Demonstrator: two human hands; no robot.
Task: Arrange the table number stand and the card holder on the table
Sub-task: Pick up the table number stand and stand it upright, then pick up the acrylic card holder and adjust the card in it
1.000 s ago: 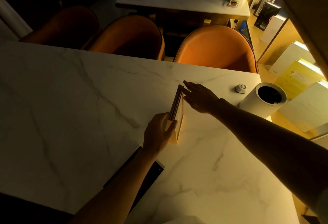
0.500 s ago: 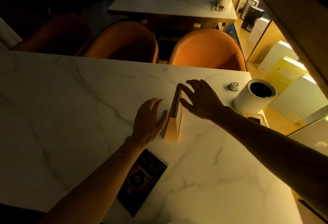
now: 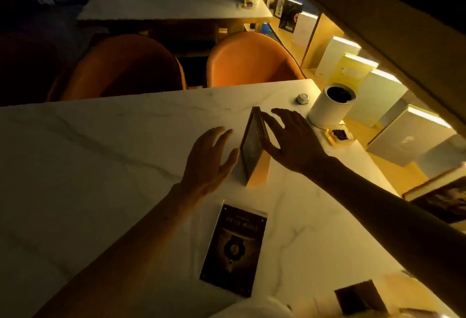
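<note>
A tent-shaped wooden card holder [image 3: 253, 152] stands upright on the white marble table [image 3: 88, 166]. My left hand [image 3: 210, 159] hovers just left of it with fingers spread, a small gap between them. My right hand [image 3: 290, 140] is spread on the holder's right side, fingertips near its top edge and thumb close to its face; whether it touches is unclear. A dark flat card in a clear stand [image 3: 235, 248] lies on the table close to me, below my left forearm.
A white cylinder [image 3: 331, 106] stands at the table's right edge, with a small white puck [image 3: 302, 98] and a little tray [image 3: 339, 136] beside it. Orange chairs [image 3: 249, 60] line the far side. A lit shelf of books [image 3: 378, 90] runs along the right. A dark small object [image 3: 360, 297] sits bottom right.
My left hand let go of the holder's near end and moved off to its left side, fingers spread. My right hand opened beside it. The view shifted, showing the flat dark card.
</note>
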